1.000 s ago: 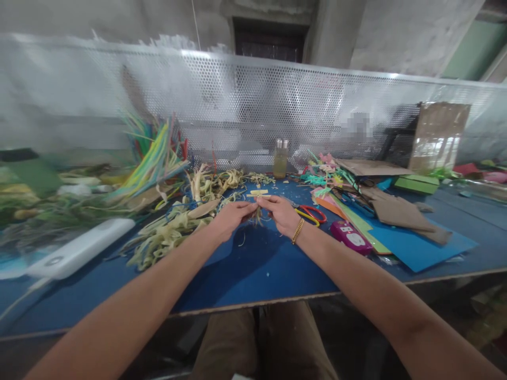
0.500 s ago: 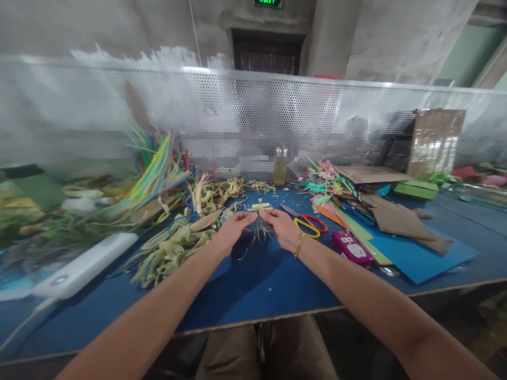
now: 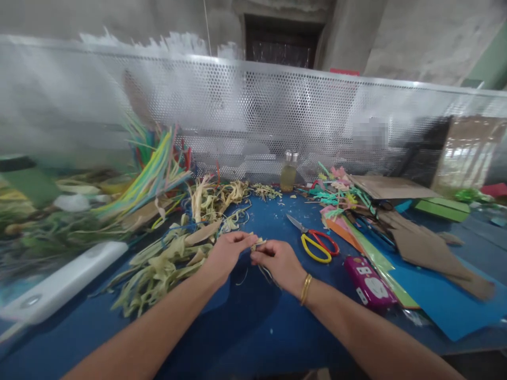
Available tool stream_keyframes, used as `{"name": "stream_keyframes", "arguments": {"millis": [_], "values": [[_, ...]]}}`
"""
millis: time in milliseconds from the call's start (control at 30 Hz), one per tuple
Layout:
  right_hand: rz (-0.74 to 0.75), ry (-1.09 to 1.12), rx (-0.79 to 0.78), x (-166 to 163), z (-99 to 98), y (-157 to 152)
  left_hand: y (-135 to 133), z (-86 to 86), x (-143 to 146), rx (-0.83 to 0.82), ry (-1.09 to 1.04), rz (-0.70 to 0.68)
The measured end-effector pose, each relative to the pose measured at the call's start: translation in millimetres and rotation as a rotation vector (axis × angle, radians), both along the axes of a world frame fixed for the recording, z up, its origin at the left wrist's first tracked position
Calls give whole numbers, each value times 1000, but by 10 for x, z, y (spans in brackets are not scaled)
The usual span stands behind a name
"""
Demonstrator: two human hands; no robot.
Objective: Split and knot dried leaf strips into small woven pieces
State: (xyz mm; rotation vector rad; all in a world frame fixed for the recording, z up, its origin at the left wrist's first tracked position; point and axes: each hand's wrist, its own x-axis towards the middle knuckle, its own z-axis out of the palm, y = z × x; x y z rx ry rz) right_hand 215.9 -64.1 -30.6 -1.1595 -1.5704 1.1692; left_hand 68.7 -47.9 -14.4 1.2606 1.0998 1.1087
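Between the two hands, over the blue bench [image 3: 253, 330], a small pale fibrous piece [image 3: 260, 242], right at the fingertips. To its left, the left hand [image 3: 228, 257], with thumb and fingers pinched closed on it; to its right and slightly nearer the body, the right hand [image 3: 279, 263], likewise with a closed, narrow grip on it. About equally near from either side, so no clear nearer hand. Too much covered by fingers to tell the long axis; only thin strands [image 3: 266, 273] to go by, hanging down and slanting rightward beneath the right palm. Farther out, beyond the right hand, scissors [image 3: 304, 229], blades pointing away and leftward, then a purple packet [image 3: 369, 283]. Beside the left hand and forearm, a heap of pale green strips [image 3: 158, 274].
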Motion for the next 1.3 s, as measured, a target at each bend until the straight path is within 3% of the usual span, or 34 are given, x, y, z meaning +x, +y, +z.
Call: {"name": "stream_keyframes", "arguments": {"millis": [67, 133, 267, 367, 533, 600, 733, 900, 1100, 1167, 1300], "values": [[-10, -156, 159, 27, 39, -18, -11, 9, 1, -49, -24, -43], [-1, -186, 191, 32, 47, -12, -2, -9, 1, -77, -42, -62], [16, -29, -16, -20, -25, 28, 62, -90, -22, -106, -80, 23], [38, -47, -45, -49, -51, 37, 95, -114, -50, -110, -90, 96], [86, -235, 262, -10, -1, 54, 82, -97, -55, -126, -113, 60], [104, -209, 227, 8, -4, 81, 81, -95, -54, -134, -114, 86], [70, 5, -9, 46, -44, 153, 91, -84, -53, -228, -214, 74], [-13, 150, -21, 115, -12, 181, 48, -66, 1, -221, -261, 2], [82, 166, -94, 80, -47, 138, 22, -106, 91, -134, -267, -54], [117, 157, -79, 72, -87, 153, 52, -131, 111, -110, -276, -15], [48, 5, 126, 82, -116, 192, 153, -173, 128, -94, -287, 86]]}}
